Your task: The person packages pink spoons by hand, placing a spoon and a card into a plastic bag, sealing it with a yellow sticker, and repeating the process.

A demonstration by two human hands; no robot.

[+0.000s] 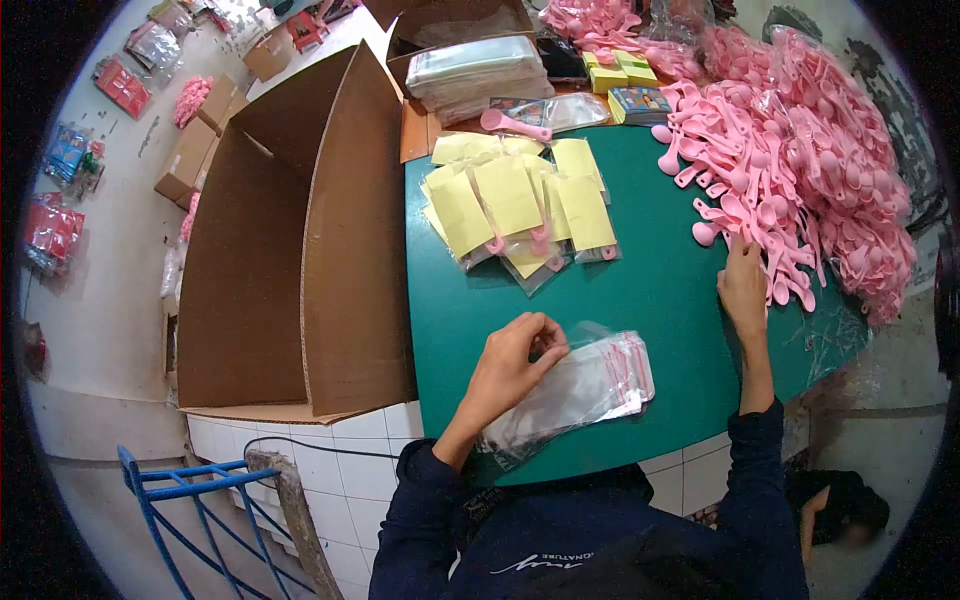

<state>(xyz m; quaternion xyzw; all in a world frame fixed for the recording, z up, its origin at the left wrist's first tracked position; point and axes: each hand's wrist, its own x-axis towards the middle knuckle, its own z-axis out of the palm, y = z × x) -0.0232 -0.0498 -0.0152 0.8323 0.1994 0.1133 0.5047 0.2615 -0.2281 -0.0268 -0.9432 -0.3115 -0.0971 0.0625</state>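
Observation:
My left hand (517,355) is closed, thumb and fingers pinching the edge of a clear plastic bag (588,332) just above a stack of the same bags (565,395). Those bags are flat, with reddish marks along their right end. At the front edge of the heap of pink spoons (740,140), my right hand (742,285) has its fingers together on a pink spoon (741,232); the fingertips are partly hidden among the spoons. Farther back on the green table (660,270) lie packed bags with yellow cards (508,195) and pink spoons inside.
A tall open cardboard box (355,240) stands against the table's left side. Behind are a stack of clear bags (475,70), yellow card pads (620,70) and a single pink spoon (515,124). A blue metal frame (190,480) is lower left; another person (840,505) is lower right.

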